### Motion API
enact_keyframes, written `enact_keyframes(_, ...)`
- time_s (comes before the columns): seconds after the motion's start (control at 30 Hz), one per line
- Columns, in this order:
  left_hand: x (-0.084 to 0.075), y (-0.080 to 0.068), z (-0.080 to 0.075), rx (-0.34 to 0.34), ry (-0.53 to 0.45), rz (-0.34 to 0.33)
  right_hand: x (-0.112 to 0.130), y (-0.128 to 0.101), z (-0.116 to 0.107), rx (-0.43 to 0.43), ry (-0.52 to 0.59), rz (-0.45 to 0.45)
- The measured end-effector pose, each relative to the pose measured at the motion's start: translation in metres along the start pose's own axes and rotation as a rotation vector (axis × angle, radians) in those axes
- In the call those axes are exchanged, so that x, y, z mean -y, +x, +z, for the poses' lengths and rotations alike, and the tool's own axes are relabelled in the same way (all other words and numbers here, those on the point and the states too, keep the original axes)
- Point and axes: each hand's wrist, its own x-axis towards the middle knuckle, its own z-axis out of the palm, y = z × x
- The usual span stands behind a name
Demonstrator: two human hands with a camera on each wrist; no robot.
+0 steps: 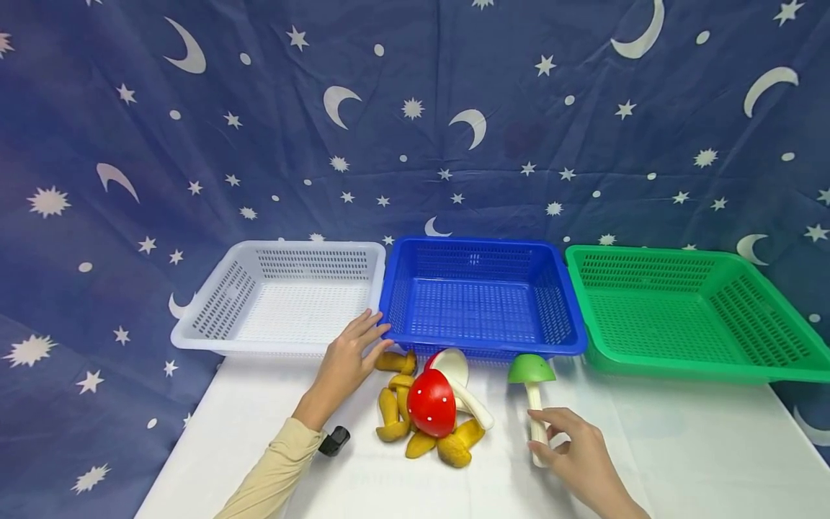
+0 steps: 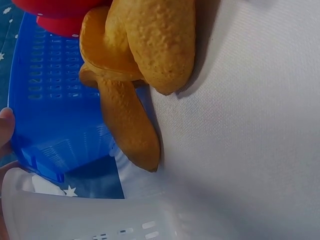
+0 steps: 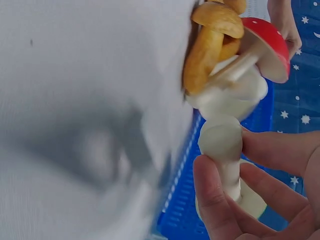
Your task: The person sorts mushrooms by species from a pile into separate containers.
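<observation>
My right hand (image 1: 573,447) pinches the white stem of a toy mushroom with a green cap (image 1: 532,368), cap toward the baskets. In the right wrist view, thumb and fingers lie around the pale stem (image 3: 230,172). My left hand (image 1: 346,360) reaches over the near rims where the white basket (image 1: 259,347) meets the blue basket (image 1: 480,347). Its fingers are extended, with fingertips at the blue basket's edge. Between the hands lies a pile of several yellow-brown toy mushrooms (image 1: 390,414) and red-capped mushrooms with white dots (image 1: 431,404).
To the right of the blue basket stands a green basket (image 1: 700,367), completing a row at the back of the white-covered table (image 1: 402,497). A dark blue cloth (image 1: 415,166) with moons and stars hangs behind. A small black device (image 1: 334,441) shows at the left wrist.
</observation>
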Motion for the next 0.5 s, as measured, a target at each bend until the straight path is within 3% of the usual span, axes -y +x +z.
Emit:
enact_keyframes(0.3,0.0,0.0,0.001,0.0,0.006,0.005,-0.004,-0.01,-0.019,-0.042,-0.029,-0.177)
enact_keyframes(0.5,-0.001,0.0,0.002,-0.001,0.009,0.002,-0.002,-0.012,-0.032,-0.073,-0.043,-0.25)
